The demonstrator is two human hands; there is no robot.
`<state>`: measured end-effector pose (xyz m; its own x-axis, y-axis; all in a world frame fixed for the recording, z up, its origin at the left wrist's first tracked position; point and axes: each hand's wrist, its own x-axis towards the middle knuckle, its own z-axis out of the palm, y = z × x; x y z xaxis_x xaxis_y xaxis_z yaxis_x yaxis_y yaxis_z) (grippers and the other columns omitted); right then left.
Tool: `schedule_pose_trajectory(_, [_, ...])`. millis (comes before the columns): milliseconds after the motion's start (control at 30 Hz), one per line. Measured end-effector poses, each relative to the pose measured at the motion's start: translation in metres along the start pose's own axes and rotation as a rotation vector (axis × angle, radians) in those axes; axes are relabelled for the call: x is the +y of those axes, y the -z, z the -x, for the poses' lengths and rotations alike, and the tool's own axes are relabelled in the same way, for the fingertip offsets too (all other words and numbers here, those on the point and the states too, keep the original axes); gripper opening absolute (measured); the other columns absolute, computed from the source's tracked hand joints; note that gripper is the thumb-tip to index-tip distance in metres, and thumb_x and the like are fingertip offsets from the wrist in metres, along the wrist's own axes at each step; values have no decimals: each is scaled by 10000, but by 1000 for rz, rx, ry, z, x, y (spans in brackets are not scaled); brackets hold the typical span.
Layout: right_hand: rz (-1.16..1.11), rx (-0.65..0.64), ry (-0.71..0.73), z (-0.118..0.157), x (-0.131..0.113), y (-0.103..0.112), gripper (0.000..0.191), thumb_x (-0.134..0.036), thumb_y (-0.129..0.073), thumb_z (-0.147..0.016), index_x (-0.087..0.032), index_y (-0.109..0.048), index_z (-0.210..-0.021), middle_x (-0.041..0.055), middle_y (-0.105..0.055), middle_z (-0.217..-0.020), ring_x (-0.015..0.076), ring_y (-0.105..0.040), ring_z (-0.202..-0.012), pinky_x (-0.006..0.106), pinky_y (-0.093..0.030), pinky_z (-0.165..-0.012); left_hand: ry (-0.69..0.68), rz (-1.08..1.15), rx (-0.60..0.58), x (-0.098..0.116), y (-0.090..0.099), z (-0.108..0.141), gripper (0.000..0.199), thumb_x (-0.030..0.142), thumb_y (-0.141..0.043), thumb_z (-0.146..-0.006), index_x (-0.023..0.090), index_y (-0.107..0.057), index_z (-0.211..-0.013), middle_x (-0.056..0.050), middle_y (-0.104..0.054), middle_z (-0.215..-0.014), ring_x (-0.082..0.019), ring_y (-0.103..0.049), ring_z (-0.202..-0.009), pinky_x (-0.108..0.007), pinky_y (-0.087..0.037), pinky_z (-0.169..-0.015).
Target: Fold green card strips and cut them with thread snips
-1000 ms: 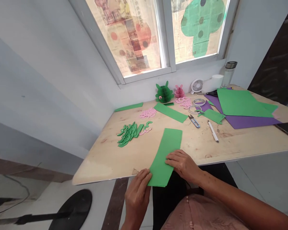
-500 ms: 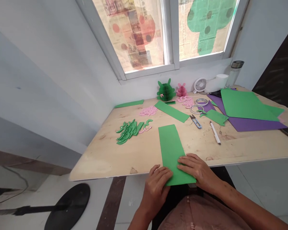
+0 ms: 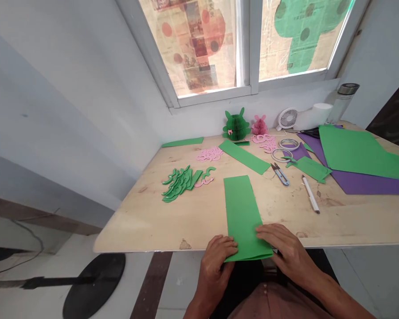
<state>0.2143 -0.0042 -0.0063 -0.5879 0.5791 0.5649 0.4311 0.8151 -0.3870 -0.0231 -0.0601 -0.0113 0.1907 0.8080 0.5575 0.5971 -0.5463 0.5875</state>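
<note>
A folded strip of green paper [image 3: 242, 212] lies lengthwise in front of me, its near end hanging slightly past the table's front edge. At its near left corner, my left hand [image 3: 216, 259] pinches it, fingers on top and thumb underneath. My right hand [image 3: 284, 248] grips the right side near the same end, with fingers over the edge and the thumb below. A narrow gap shows between the layers at the near edge. Left of the strip sits a pile of green paper cutouts [image 3: 177, 184], with a small pink curved cutout [image 3: 204, 182] beside it.
Thread snips [image 3: 279, 174] and a white pen [image 3: 310, 193] lie to the right. Farther back are another green strip [image 3: 244, 157], pink cutouts [image 3: 209, 154], tape rolls [image 3: 288, 144], a green honeycomb paper figure [image 3: 236, 125] and a small fan [image 3: 287, 118]. Purple sheets [image 3: 369, 182] lie at right.
The view has shifted, so the table things appear farther right. My right hand has moved outward to the strip's edge, my left hand to its corner, and the near layers now show a gap.
</note>
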Motion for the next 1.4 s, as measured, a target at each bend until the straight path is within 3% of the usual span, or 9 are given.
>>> schedule_pose_trajectory(100, [-25,11,-4,0,-1,0,257,-51,-482,-832,-196,-608,-1003,98,-709,-1060,210,-656,-999,402,-524,-885,6,19,21,1,-1,-2,138,153,-542,-880,220,-641,-950,-53,-731,-911,-201,-682,-940,-427,-525,-915])
schedule_pose_trajectory(300, [-44,2,-57,-4,-3,0,116,-180,-539,-898,-218,-642,-936,83,-717,-1028,214,-664,-974,399,-520,-883,112,40,45,8,-1,-11,113,203,-550,-892,218,-660,-912,-58,-704,-846,-201,-663,-872,-360,-550,-772])
schedule_pose_trajectory(533, [-54,-3,-101,-5,-4,-1,137,-199,-512,-922,-220,-647,-917,66,-712,-1019,205,-662,-958,374,-526,-851,200,63,56,10,-2,-13,141,241,-535,-907,215,-671,-878,-59,-692,-855,-195,-648,-859,-336,-548,-751])
schedule_pose_trajectory(800, [-47,-10,-115,-2,-3,-3,136,-209,-512,-924,-227,-646,-936,60,-706,-1028,208,-658,-966,379,-527,-855,187,112,35,7,1,-8,219,217,-468,-939,234,-653,-1055,-58,-694,-949,-183,-638,-923,-319,-545,-793])
schedule_pose_trajectory(1167, [-114,10,-156,-3,-4,3,148,-207,-535,-913,-220,-667,-978,68,-712,-1025,202,-653,-998,352,-529,-886,207,99,81,10,-3,-15,178,244,-485,-936,208,-642,-859,-39,-676,-823,-165,-628,-802,-277,-519,-721])
schedule_pose_trajectory(1400, [-138,-23,-178,-3,-1,9,135,-214,-544,-913,-218,-673,-949,63,-714,-1022,196,-653,-993,336,-535,-870,198,98,67,17,-6,-15,155,237,-497,-926,196,-631,-858,-43,-667,-827,-169,-619,-815,-302,-508,-743])
